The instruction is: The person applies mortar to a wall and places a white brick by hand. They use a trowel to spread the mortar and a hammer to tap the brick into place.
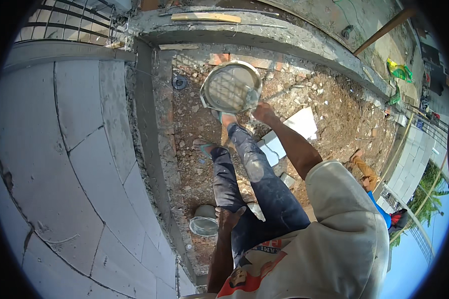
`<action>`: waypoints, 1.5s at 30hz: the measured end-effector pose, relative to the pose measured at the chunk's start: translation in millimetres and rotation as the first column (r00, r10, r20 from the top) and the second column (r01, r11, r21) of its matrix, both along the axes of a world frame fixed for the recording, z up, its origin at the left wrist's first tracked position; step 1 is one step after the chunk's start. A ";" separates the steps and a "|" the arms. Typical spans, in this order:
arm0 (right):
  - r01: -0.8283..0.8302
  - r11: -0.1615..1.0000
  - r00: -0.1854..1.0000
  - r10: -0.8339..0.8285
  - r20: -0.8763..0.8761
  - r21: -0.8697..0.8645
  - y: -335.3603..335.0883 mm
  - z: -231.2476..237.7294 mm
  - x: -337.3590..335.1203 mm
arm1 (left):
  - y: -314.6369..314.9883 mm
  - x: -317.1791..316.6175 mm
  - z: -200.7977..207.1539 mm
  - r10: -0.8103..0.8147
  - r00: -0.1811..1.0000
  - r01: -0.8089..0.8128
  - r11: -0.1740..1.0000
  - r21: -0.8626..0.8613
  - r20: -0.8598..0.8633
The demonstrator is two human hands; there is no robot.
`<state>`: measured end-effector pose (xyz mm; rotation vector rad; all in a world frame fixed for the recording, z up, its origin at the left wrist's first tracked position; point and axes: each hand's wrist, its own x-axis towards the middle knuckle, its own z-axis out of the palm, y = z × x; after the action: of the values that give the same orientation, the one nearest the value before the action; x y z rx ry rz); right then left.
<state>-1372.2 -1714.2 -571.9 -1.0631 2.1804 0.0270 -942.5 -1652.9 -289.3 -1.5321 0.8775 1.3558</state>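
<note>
A round basin (259,83) with a pale rim stands on the rubble ground ahead of my feet, holding a grey, wet-looking mix crossed by shadow stripes. My right hand (265,113) is closed at the near right side of its rim, and its fingertips are partly hidden. Lower down, my left hand (230,218) hangs beside my left knee, close to a grey bucket (204,211). Its fingers are mostly hidden, so whether it touches the bucket or my leg cannot be told.
A pale block wall (80,164) rises on the left. White slabs (297,130) lie to the right on broken rubble (334,109). A concrete beam (284,42) crosses ahead with a wooden strip (205,18) on it. Another person (379,199) is at the far right.
</note>
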 end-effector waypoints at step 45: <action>-0.492 0.730 -0.119 0.482 0.868 -0.474 -280.0 837.3 410.1 | 90.2 73.0 116.0 0.770 0.550 -0.757 0.296 -0.582 -0.323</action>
<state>-962.1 -1994.2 265.5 -1.2688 0.3885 -0.2786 -869.4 -1562.7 -173.3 -2.8181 0.6216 1.7646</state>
